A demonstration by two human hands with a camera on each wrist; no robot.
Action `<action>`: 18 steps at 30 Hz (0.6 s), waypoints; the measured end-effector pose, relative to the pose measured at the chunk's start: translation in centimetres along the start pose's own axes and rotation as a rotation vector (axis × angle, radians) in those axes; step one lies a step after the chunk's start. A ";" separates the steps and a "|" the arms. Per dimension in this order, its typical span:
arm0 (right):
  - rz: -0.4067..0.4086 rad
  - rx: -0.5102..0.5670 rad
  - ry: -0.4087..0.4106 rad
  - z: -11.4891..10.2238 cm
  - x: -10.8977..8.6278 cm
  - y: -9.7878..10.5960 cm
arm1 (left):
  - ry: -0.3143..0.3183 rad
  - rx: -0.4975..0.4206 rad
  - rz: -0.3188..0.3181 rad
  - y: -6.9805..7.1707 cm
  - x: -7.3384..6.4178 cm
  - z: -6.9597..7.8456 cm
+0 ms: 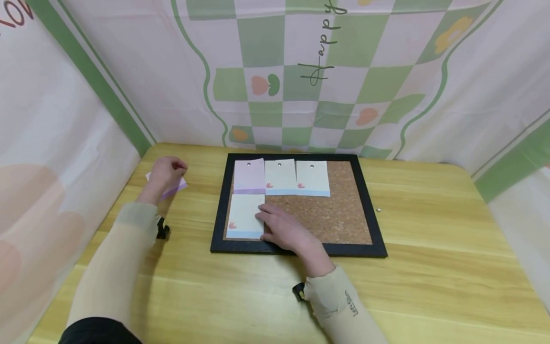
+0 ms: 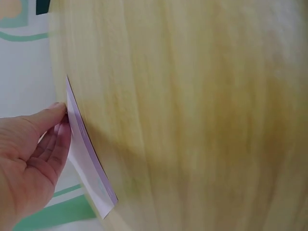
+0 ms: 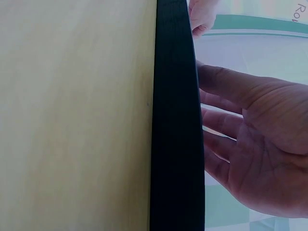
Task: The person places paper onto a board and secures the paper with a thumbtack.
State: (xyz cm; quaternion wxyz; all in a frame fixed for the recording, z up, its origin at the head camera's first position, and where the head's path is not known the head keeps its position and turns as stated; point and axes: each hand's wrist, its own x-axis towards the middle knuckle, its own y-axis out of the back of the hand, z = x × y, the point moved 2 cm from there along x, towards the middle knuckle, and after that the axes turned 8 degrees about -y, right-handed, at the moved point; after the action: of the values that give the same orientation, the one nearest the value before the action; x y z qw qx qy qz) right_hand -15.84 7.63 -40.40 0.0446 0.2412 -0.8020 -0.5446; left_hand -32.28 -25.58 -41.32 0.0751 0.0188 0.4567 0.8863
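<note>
My left hand [image 1: 165,171] pinches a sheet of pale notepaper with a purple band [image 2: 91,159] between thumb and fingertip. The sheet slants close over the table at the left, and part of it is hidden under the hand in the head view. My right hand [image 1: 285,230] rests over the framed corkboard [image 1: 318,220], fingertips at the right edge of a white sheet of notepaper [image 1: 246,215] at lower left. That sheet has a blue band and a small pink picture.
Along the board's top are a purple sheet [image 1: 249,177] and two white sheets, the middle one [image 1: 280,179] and the right one [image 1: 312,179], each with a round metal tack. A small metal tack [image 1: 378,210] lies right of the black frame [image 1: 374,222]. A printed curtain [image 1: 301,86] hangs behind.
</note>
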 end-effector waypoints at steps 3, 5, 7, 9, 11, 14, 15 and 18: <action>0.003 0.007 0.006 -0.1 0.0 0.1 | 0.019 -0.022 0.015 0.0 0.0 -0.2; 0.002 0.009 0.011 -0.1 -0.1 0.1 | 0.036 -0.039 0.017 0.0 -0.1 -0.4; -0.003 0.005 0.013 -0.1 0.0 0.1 | 0.047 -0.045 0.014 0.0 0.0 -0.5; -0.007 0.003 0.016 -0.1 0.0 0.1 | 0.055 -0.051 0.010 0.0 0.0 -0.6; -0.010 0.002 0.018 -0.1 0.0 0.1 | 0.058 -0.052 0.002 0.0 0.1 -0.7; -0.012 0.006 0.019 -0.1 -0.1 0.1 | 0.059 -0.049 -0.014 -0.1 0.2 -0.7; -0.013 0.007 0.019 -0.1 -0.1 0.1 | 0.058 -0.045 -0.018 -0.2 0.2 -0.7; -0.013 0.011 0.015 0.0 -0.1 0.1 | 0.037 -0.034 -0.020 -0.4 0.1 -0.3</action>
State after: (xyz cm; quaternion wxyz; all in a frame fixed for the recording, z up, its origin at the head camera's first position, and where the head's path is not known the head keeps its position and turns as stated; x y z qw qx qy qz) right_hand -15.80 7.67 -40.24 0.0456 0.2507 -0.8030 -0.5387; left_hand -32.33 -25.61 -41.81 0.0760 -0.0033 0.4428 0.8934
